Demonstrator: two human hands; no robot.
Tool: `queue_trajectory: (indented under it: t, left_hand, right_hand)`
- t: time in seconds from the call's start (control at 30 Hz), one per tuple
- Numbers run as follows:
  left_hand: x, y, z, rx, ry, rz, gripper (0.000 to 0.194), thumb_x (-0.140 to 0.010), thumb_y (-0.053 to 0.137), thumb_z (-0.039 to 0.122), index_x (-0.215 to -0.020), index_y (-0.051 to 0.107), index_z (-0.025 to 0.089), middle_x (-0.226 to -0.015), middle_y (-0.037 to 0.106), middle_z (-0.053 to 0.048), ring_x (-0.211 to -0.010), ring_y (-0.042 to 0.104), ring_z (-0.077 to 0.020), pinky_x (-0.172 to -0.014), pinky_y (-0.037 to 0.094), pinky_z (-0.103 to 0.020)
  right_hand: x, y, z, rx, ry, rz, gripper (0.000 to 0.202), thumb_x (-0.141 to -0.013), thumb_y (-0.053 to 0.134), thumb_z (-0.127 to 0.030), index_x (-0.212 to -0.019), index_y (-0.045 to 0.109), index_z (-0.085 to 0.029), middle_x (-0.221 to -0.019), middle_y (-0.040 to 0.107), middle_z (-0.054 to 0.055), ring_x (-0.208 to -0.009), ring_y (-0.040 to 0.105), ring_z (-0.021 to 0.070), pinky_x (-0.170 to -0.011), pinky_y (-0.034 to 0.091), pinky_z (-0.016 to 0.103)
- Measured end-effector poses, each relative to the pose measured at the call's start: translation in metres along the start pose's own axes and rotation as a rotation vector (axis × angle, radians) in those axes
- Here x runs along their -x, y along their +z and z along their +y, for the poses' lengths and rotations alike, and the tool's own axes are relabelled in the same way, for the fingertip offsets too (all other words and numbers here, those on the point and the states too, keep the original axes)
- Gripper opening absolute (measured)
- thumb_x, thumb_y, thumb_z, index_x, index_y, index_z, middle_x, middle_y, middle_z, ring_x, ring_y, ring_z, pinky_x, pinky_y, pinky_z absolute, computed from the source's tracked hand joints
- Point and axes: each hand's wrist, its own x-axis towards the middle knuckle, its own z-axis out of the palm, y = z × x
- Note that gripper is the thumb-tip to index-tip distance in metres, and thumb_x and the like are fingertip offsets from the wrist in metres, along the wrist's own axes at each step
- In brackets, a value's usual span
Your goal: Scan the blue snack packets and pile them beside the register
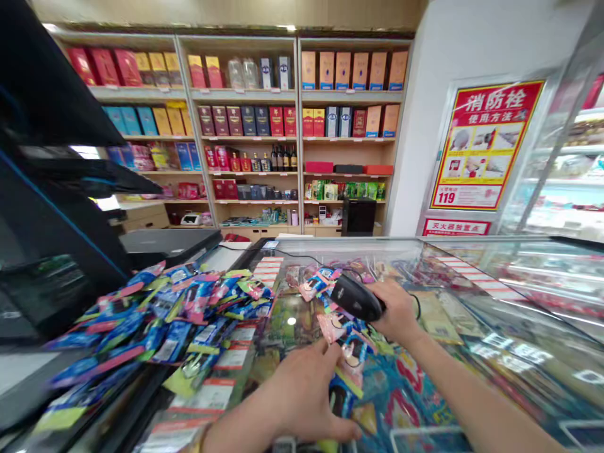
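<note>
In my right hand (396,311) is a black handheld barcode scanner (356,297), gripped with its head tilted up to the left. A thin cable runs from it. Small snack packets (325,280) in blue, pink and yellow wrappers lie beneath and around the scanner on the glass counter. My left hand (304,390) reaches in from below, thumb and fingers spread apart. Its fingertips are at the edge of a pink and blue packet (353,355); whether they touch it I cannot tell. To the left, a large heap of similar packets (189,308) spreads along the counter.
A dark checkout machine (51,214) rises at the left. Beneath the glass counter top (377,248) lie goods and price strips (221,396). Behind stand shelves (245,137) of boxes and bottles. A red and yellow fire-hydrant poster (486,148) hangs on the right wall.
</note>
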Motion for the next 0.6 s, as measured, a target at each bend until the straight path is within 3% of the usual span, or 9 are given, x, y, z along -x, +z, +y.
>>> queue_trajectory:
  t: [0.1,0.2,0.3,0.4,0.5,0.6]
  left_hand:
    - [-0.001,0.005,-0.003,0.006,0.013,-0.009,0.074,-0.062,0.071,0.050,-0.125,0.047,0.020,-0.123,0.058,-0.013,-0.111,0.057,-0.0333,-0.095,0.046,-0.044]
    - [-0.004,0.002,-0.014,0.200,0.051,0.000,0.060,-0.064,0.069,0.037,-0.119,0.049,0.021,-0.113,0.063,-0.008,-0.101,0.061,-0.0272,-0.089,0.047,-0.037]
    - [-0.011,-0.008,-0.031,0.579,0.096,0.093,0.046,-0.066,0.067,0.028,-0.109,0.054,0.022,-0.101,0.065,-0.003,-0.092,0.061,-0.0212,-0.082,0.047,-0.031]
    - [-0.019,-0.018,-0.046,1.079,0.102,0.268,0.034,-0.070,0.065,0.027,-0.102,0.057,0.020,-0.097,0.066,-0.002,-0.090,0.061,-0.0183,-0.078,0.046,-0.027]
    - [-0.024,-0.024,-0.053,1.567,0.050,0.431,0.030,-0.073,0.066,0.028,-0.100,0.059,0.019,-0.094,0.068,-0.003,-0.085,0.063,-0.0170,-0.074,0.048,-0.026]
    - [-0.029,-0.026,-0.057,1.851,-0.026,0.579,0.022,-0.072,0.069,0.020,-0.092,0.060,0.019,-0.084,0.069,0.000,-0.078,0.065,-0.0142,-0.074,0.050,-0.024]
  right_hand:
    - [0.002,0.001,0.002,0.006,0.005,-0.038,0.024,-0.071,0.054,-0.023,-0.093,0.064,-0.020,-0.084,0.071,0.006,-0.074,0.063,0.0202,-0.074,0.044,0.033]
    - [0.003,0.001,0.002,0.008,0.002,-0.061,0.024,-0.072,0.054,-0.023,-0.093,0.064,-0.020,-0.085,0.070,0.006,-0.076,0.063,0.0206,-0.076,0.044,0.033]
    - [0.003,0.001,0.003,0.015,-0.003,-0.034,0.022,-0.073,0.054,-0.024,-0.093,0.064,-0.020,-0.084,0.070,0.007,-0.075,0.063,0.0209,-0.074,0.045,0.033]
    - [0.002,-0.001,0.004,0.036,0.005,0.025,0.022,-0.075,0.054,-0.027,-0.094,0.064,-0.020,-0.083,0.070,0.008,-0.075,0.063,0.0218,-0.070,0.045,0.033]
    - [0.001,-0.002,0.004,0.046,-0.009,0.074,0.023,-0.076,0.055,-0.029,-0.095,0.064,-0.019,-0.083,0.070,0.008,-0.076,0.064,0.0220,-0.068,0.046,0.032]
    - [-0.001,-0.003,0.002,0.041,-0.032,0.083,0.024,-0.076,0.054,-0.028,-0.096,0.063,-0.019,-0.083,0.069,0.008,-0.075,0.063,0.0218,-0.068,0.046,0.032]
